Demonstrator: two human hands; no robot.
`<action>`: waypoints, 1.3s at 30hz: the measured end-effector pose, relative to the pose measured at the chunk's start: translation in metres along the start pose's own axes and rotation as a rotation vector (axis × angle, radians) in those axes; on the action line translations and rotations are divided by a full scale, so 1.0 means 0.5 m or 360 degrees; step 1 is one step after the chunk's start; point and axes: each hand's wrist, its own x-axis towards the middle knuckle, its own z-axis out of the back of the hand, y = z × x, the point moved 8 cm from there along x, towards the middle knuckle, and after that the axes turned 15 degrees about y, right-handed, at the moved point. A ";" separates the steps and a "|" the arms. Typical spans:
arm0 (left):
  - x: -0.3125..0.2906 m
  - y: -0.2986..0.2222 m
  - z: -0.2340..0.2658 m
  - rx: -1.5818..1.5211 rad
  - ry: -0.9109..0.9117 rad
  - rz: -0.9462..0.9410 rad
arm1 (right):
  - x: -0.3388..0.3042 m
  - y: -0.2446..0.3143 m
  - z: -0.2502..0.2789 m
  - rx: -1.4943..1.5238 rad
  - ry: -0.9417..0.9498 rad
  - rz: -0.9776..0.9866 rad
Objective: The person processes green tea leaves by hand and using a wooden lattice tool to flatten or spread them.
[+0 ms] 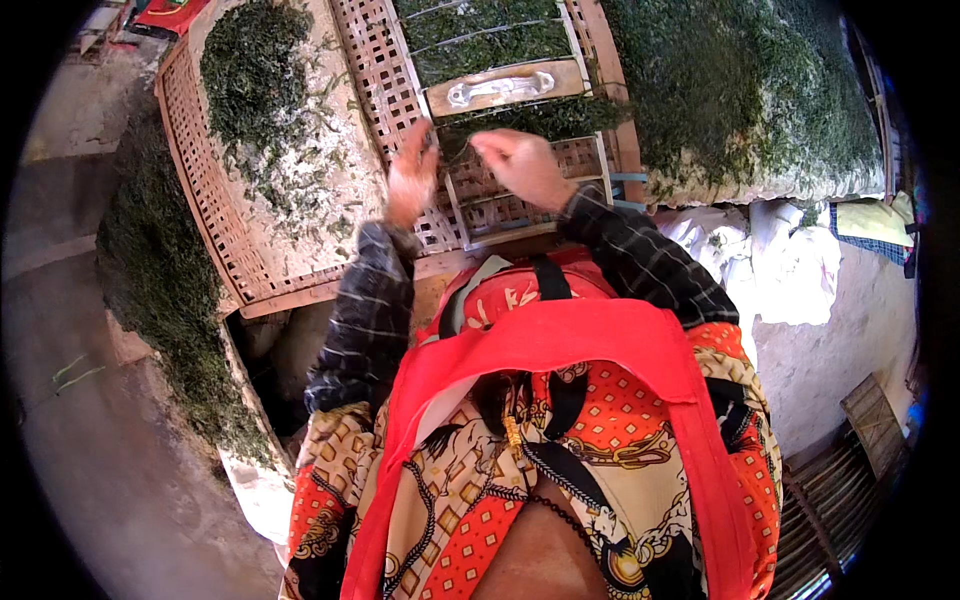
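Note:
My left hand (410, 178) is closed at the left edge of a wire-sided rack frame (456, 212). A small dark bit shows at its fingertips, too small to name. Across from it, my right hand (525, 168) has thumb and fingers pinched together over the near part of the frame. What it holds, if anything, cannot be made out. Just beyond both hands lies a wooden bar (432, 100) with a white handle (500, 88) fixed on it. Dark green leafy shreds (560, 118) lie along the bar's near side, and more fill the frame behind it.
A woven lattice tray (215, 225) stands to the left, with a pale board (330, 150) bearing green shreds (255, 70). Large green heaps lie at the far right (700, 90) and left (160, 260). White bags (790, 260) hang at right, above slatted poles (810, 530).

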 end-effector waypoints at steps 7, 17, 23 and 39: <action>-0.054 -0.010 -0.122 0.0713 -0.0034 -0.0080 | -0.025 0.010 0.022 -0.0887 0.0340 0.0117; -0.050 -0.035 -0.132 0.1258 0.0226 -0.0133 | -0.008 -0.084 0.090 -0.0427 -0.0075 -0.0339; -0.029 -0.064 -0.144 0.0904 0.0151 -0.0303 | -0.047 0.023 0.053 -0.0523 0.0019 0.0047; 0.120 -0.215 -0.368 0.1020 0.0517 -0.0551 | -0.089 -0.124 0.262 -0.1193 -0.0150 -0.0242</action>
